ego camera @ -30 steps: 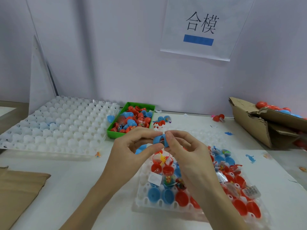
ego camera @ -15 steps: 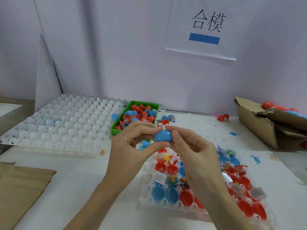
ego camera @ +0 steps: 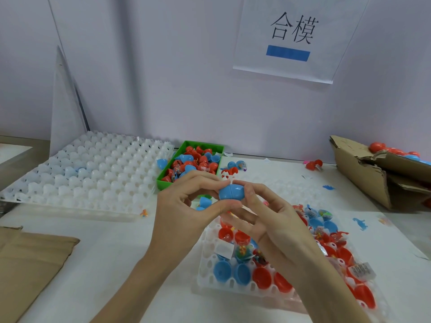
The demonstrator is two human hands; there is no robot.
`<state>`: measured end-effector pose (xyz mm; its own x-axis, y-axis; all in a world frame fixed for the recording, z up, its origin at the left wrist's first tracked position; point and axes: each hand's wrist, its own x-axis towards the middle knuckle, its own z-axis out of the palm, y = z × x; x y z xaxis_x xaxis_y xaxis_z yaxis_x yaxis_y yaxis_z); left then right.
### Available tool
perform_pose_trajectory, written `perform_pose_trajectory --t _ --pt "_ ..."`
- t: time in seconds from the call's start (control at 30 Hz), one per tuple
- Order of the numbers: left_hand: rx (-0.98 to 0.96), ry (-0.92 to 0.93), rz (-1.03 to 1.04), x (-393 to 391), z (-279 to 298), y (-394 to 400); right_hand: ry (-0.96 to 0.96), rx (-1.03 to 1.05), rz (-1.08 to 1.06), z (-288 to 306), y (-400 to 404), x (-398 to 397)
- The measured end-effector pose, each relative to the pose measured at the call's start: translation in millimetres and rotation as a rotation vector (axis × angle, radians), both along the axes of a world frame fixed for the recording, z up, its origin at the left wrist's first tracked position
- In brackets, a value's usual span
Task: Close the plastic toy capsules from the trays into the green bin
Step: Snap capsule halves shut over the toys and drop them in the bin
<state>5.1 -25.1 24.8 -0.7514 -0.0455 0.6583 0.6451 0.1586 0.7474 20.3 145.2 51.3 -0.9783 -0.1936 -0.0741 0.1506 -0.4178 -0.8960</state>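
A closed blue capsule (ego camera: 232, 191) lies sideways in mid-air between my two hands. My left hand (ego camera: 186, 206) pinches its left end with thumb and forefinger. My right hand (ego camera: 265, 220) holds its right end with the fingertips, the lower fingers spread loosely. Below my hands a white tray (ego camera: 210, 271) holds several open red and blue capsule halves with small toys in packets. The green bin (ego camera: 168, 173), just behind my left hand, is filled with red and blue capsules.
A large white tray (ego camera: 88, 173) of bare cells lies at the left. Torn cardboard box (ego camera: 368, 173) with red capsules stands at the right. Brown cardboard (ego camera: 30, 264) lies at the near left. Loose capsules (ego camera: 235, 165) and small toy pieces lie on the white table (ego camera: 112, 248).
The two blue halves, pressed together a second ago, now show as one closed capsule. My right fingers have loosened and spread below it. The view has drifted slightly.
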Motion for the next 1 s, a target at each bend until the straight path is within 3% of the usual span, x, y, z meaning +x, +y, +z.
perform_pose_trajectory --t 0.53,0.67,1.0 --pt "-0.023 0.037 -0.085 11 9 14 -0.056 -0.568 0.4 -13 -3 -3" --pt "-0.102 -0.021 -0.112 13 6 15 -0.063 -0.536 0.42 -17 -10 0" --pt "-0.21 0.032 -0.065 10 -3 14 -0.038 -0.502 0.386 -19 -14 2"
